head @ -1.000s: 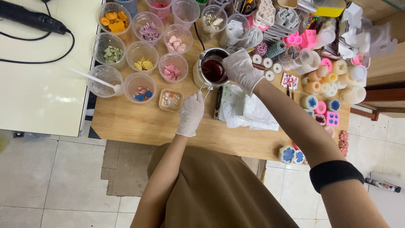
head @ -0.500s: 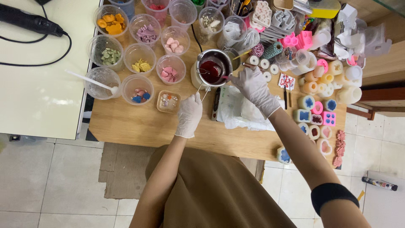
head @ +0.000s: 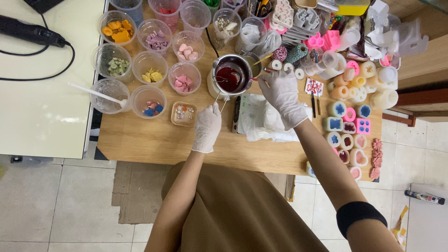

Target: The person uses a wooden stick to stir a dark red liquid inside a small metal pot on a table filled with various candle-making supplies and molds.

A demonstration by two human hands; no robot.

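A small metal pot [head: 231,74] of dark red liquid stands on the wooden table [head: 158,140]. My left hand [head: 207,127], in a white glove, grips the pot's thin wire handle [head: 219,100] just below the pot. My right hand [head: 281,93], also gloved, is to the right of the pot and holds a thin stick [head: 261,80] whose tip reaches the pot's rim. Crumpled white paper [head: 263,119] lies under my right wrist.
Several clear cups of coloured wax pieces [head: 151,74] fill the table's left part; one holds a white spoon [head: 95,93]. Small moulds and finished candles [head: 350,126] crowd the right edge. A black corded tool [head: 30,30] lies on the pale table at left.
My right hand came off the top of the pot and moved to its right side, now holding the stick at the rim. My left hand stayed on the handle.
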